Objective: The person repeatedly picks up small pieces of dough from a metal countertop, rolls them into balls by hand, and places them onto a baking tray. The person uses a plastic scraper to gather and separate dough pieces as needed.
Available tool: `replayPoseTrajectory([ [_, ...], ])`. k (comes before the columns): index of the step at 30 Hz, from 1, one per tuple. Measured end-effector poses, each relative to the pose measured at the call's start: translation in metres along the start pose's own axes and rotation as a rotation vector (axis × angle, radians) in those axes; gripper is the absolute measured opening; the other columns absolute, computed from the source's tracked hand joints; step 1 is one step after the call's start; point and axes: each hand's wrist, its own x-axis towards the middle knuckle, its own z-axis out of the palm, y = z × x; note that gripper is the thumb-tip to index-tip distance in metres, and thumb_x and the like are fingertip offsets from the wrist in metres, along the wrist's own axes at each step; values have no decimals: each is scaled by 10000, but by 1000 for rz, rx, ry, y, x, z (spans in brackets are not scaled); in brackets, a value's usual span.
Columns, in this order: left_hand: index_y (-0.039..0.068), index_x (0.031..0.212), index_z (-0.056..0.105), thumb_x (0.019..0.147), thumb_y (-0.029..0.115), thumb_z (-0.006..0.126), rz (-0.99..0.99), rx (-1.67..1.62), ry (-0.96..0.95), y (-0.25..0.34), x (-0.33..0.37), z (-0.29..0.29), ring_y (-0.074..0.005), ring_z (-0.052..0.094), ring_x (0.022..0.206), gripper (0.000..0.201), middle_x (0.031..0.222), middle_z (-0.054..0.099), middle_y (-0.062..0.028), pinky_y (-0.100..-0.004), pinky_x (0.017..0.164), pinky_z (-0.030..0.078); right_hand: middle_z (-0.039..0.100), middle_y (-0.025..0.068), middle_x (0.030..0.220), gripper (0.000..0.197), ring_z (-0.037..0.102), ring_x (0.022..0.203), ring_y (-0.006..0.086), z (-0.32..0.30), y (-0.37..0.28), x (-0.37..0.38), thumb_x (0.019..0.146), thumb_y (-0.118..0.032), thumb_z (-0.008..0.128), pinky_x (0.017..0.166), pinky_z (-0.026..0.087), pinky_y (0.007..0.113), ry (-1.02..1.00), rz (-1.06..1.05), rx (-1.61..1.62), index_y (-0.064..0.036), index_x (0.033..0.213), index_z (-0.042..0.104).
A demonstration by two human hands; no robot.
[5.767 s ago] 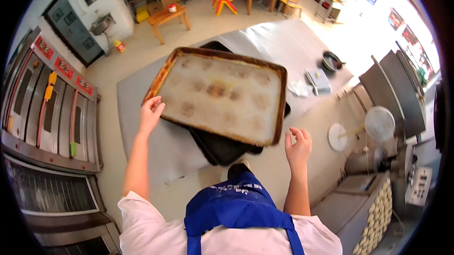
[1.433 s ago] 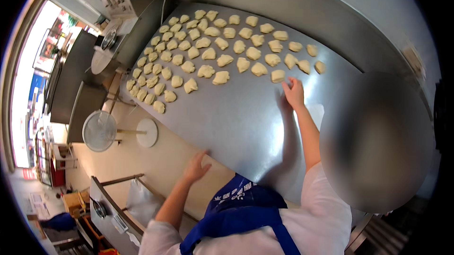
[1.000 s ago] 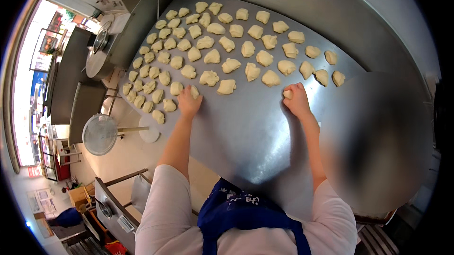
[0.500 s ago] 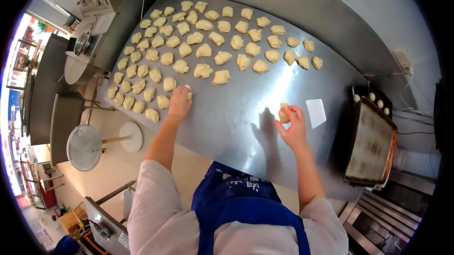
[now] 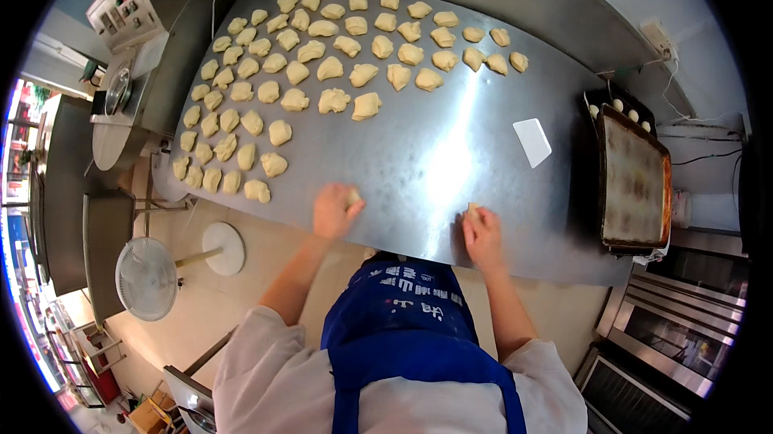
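Dough pieces (image 5: 332,101) are spread, in the head view, over the far and left parts of the metal table (image 5: 394,160). Near its front edge, one lump (image 5: 353,197) is held in the curled left hand (image 5: 332,211) and a second lump (image 5: 473,209) in the half-closed right hand (image 5: 483,241); a white scraper (image 5: 532,142) is laid near the baking tray (image 5: 634,180).

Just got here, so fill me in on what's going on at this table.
A person in a blue apron stands at a metal table, the left hand and right hand each gripping a pale dough piece near its front edge. Many other dough lumps lie spread across the far and left parts. Toward the right are a flat white piece and, beyond it, a brown-rimmed baking tray.
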Motion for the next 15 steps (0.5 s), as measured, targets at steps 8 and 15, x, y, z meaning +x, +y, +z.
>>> replayPoseTrajectory([
  [8,117,935,744,963,234,625,7,250,73,38,71,58,-316,595,1016,170,1047,679,-96,-476,920,429,617,82,1109,230,551,1049,317,79,27,75,937,-217,680,957,396,499,93,-29,-244,-147,1155,704],
  [15,100,959,687,910,252,694,-6,136,-61,-36,57,39,-338,616,934,160,973,686,-94,-469,827,451,639,43,913,163,580,942,307,43,119,110,766,-226,760,904,436,471,39,-242,-135,-129,814,638],
])
